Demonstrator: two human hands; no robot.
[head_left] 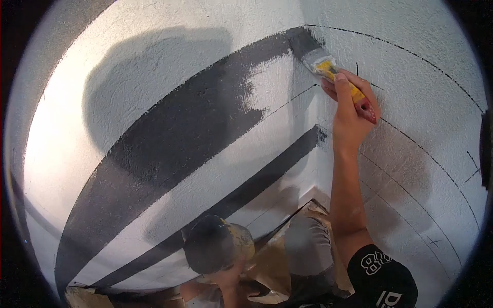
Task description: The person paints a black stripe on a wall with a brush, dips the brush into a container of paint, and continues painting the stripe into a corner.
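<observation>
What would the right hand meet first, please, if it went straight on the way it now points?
Most likely the wall, at the upper end of the dark painted band; the paintbrush in the right hand appears to touch it there, though depth is unclear.

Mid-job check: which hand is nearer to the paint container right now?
Left. The left hand is on the paint container, holding it low in view; the right hand is well above it, off to the right, with the brush against the wall.
</observation>
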